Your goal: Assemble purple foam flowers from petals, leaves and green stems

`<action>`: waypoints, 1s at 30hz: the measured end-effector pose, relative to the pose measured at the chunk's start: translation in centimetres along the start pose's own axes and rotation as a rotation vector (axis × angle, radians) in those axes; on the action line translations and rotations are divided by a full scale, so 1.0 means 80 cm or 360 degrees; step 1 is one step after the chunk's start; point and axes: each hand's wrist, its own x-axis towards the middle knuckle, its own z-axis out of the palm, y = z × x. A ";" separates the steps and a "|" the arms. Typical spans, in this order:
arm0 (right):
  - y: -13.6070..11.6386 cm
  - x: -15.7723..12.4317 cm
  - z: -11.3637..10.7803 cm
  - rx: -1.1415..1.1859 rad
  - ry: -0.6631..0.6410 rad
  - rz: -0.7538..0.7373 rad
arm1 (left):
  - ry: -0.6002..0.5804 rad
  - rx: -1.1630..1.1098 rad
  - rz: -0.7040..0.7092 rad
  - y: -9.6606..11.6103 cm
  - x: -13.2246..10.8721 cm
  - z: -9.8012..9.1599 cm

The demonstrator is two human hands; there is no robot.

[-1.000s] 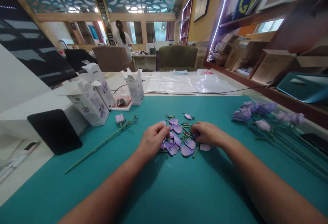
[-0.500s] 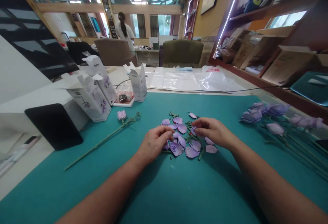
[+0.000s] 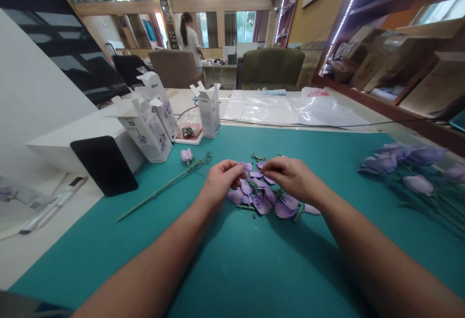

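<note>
My left hand (image 3: 222, 181) is closed, thumb against fingers, on a small pale purple petal piece (image 3: 247, 166) above the pile. Across from it, my right hand (image 3: 292, 175) is pinched over the far side of the pile. Its fingertips are by a purple piece with a red edge; whether they grip it is unclear. Between and below the hands lie loose purple artificial petals (image 3: 262, 205), one bearing a spiral centre. Short green stem pieces (image 3: 299, 213) and leafy bits (image 3: 254, 187) are mixed in with them.
An assembled purple flower (image 3: 186, 155) on a long green stem lies left on the teal mat (image 3: 232, 269). Open white boxes (image 3: 148, 131), a white tray (image 3: 198, 138) and a black tablet-like panel (image 3: 105, 165) stand beyond. More purple flowers (image 3: 379, 163) lie right. A person (image 3: 189, 37) stands far back.
My left hand has lifted slightly and now shows a purple petal piece in its fingertips. My right hand has moved left and up, nearer the left. The camera view has shifted a little.
</note>
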 end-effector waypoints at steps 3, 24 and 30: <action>-0.001 -0.003 0.004 -0.0279 -0.0153 -0.0047 | 0.0066 -0.0151 -0.0082 0.000 0.006 -0.004; -0.005 -0.012 0.022 0.0399 -0.0150 0.0238 | -0.0145 -0.0062 -0.0098 -0.007 0.003 -0.002; -0.016 -0.010 0.017 0.1222 -0.0122 0.0408 | -0.0206 -0.0001 -0.0090 -0.004 -0.002 0.003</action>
